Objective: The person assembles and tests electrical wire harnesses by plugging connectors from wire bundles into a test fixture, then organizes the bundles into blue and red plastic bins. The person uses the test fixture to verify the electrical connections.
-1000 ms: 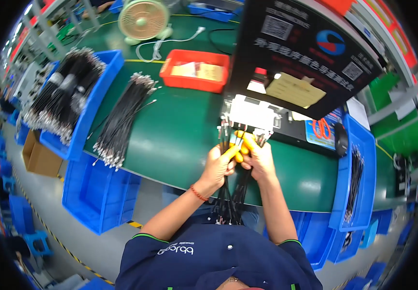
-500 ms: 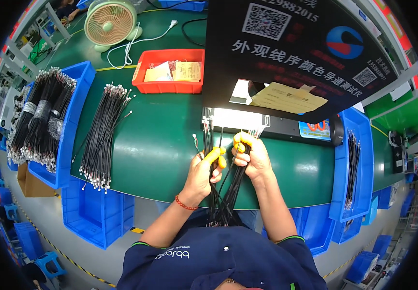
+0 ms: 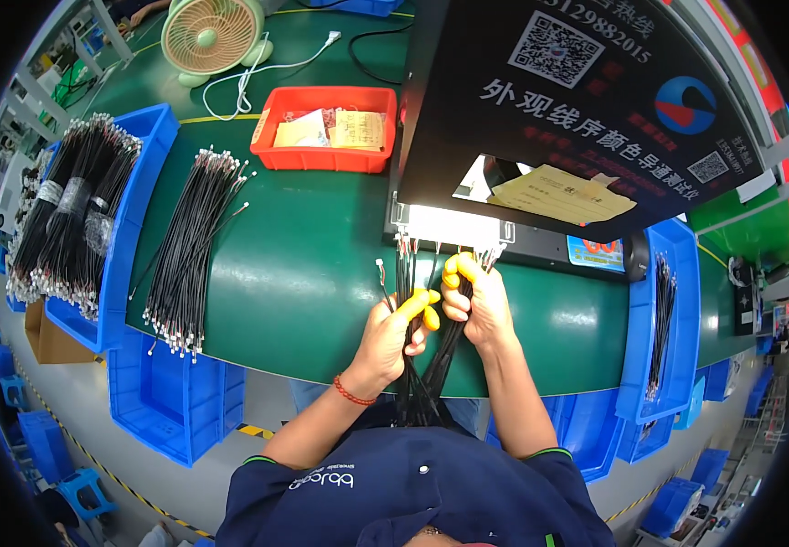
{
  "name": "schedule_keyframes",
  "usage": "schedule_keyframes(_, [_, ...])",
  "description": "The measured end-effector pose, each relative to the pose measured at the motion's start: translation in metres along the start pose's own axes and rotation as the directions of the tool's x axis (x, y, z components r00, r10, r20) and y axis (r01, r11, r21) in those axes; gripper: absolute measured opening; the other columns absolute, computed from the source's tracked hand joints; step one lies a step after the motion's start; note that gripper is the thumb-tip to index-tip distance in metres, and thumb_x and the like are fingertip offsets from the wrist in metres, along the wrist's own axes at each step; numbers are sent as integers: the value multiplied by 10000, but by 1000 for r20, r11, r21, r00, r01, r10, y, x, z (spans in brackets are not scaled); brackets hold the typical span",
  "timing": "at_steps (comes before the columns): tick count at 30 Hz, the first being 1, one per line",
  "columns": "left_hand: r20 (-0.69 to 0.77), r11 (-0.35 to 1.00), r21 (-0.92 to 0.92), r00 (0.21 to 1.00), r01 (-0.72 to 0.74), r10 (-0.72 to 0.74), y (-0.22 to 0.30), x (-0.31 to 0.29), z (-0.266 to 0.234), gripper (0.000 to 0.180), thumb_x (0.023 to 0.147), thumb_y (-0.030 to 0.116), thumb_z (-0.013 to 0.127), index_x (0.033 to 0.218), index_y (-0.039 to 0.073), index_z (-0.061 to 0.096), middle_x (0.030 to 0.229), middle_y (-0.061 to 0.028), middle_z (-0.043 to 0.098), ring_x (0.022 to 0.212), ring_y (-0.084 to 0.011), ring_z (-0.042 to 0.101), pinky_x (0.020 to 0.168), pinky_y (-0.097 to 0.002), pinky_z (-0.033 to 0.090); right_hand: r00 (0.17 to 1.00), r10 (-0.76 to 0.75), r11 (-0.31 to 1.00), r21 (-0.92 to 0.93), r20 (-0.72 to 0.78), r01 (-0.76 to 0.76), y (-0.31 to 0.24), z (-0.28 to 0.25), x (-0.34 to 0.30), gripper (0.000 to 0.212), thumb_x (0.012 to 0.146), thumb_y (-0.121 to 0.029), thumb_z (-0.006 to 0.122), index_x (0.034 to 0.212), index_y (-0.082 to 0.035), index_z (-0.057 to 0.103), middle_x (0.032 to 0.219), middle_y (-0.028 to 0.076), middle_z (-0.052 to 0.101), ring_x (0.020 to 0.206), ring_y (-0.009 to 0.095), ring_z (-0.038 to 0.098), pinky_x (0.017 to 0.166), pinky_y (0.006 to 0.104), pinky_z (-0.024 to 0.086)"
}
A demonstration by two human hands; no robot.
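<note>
My left hand (image 3: 388, 339), yellow covers on some fingertips, is closed round a bundle of thin black cables (image 3: 404, 266) with small white connectors at their far ends. One cable with a white connector (image 3: 380, 263) sticks out to its left. My right hand (image 3: 484, 305), with yellow-covered fingertips too, closes on a second bundle of black cables (image 3: 443, 357). Both bundles run back toward my body and come together near the table edge. Their far ends lie just before a lit white strip (image 3: 456, 221) under a black machine panel (image 3: 476, 118).
Left lie a loose pile of black cables (image 3: 192, 260) and a blue bin (image 3: 159, 150) with tied bundles. A red tray (image 3: 321, 164) holds paper slips, with a fan (image 3: 212, 36) behind. Another blue bin (image 3: 683, 273) with cables stands right. Blue crates (image 3: 171, 410) sit below the table edge.
The view has shifted slightly. The hands have drawn a little closer together, and the left hand sits slightly lower. Both keep their hold on the cables.
</note>
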State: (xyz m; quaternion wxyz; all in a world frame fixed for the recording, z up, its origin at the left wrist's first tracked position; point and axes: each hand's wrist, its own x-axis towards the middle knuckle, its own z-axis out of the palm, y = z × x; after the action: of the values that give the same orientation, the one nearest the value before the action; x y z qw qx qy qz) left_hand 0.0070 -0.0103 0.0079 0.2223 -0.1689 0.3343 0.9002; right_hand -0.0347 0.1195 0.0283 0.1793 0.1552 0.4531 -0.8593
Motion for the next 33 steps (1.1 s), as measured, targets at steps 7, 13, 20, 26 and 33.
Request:
schedule_keyframes(7, [40,1000,15,999,-16,15,-8,-2,0,148,832,162,487,887,33,535,641,-44,549,442,-63,444,352,-177,321,997,-60,972,-229,-48,48,3,5,-5,165,790,-186,544,750,-29,516,524,-11,391,340,35,269,302,185,213])
schedule_keyframes(13, [-92,982,19,978,-187,188,-9,-3,2,174,855,145,443,966,30,513,804,-101,586,585,-105,521,473,-200,412,990,-53,997,-54,-134,46,0,-6,3,175,787,-195,543,718,-40,502,527,-7,406,352,43,300,296,174,224])
schedule_keyframes(20, [-102,971,-145,979,-188,174,-8,-3,1,149,855,136,439,968,55,492,746,-80,568,538,-86,479,423,-192,363,970,-117,993,-35,-213,112,9,3,8,185,794,-211,529,719,-47,488,520,-8,406,363,55,324,323,191,253])
schedule_keyframes(26, [-79,987,-19,984,-161,159,-8,-4,5,87,838,122,479,865,39,478,715,-44,544,497,-55,438,396,-172,342,997,-76,974,-216,-31,68,2,10,-4,163,786,-185,563,719,-54,493,475,-33,359,341,37,270,308,193,211])
schedule_keyframes(33, [-165,975,-42,964,-219,210,-10,2,11,120,826,125,501,884,23,526,736,-42,568,574,-76,504,500,-179,407,994,-76,997,-38,-73,74,-4,1,1,147,795,-161,527,745,-23,519,498,-22,374,334,38,278,300,185,216])
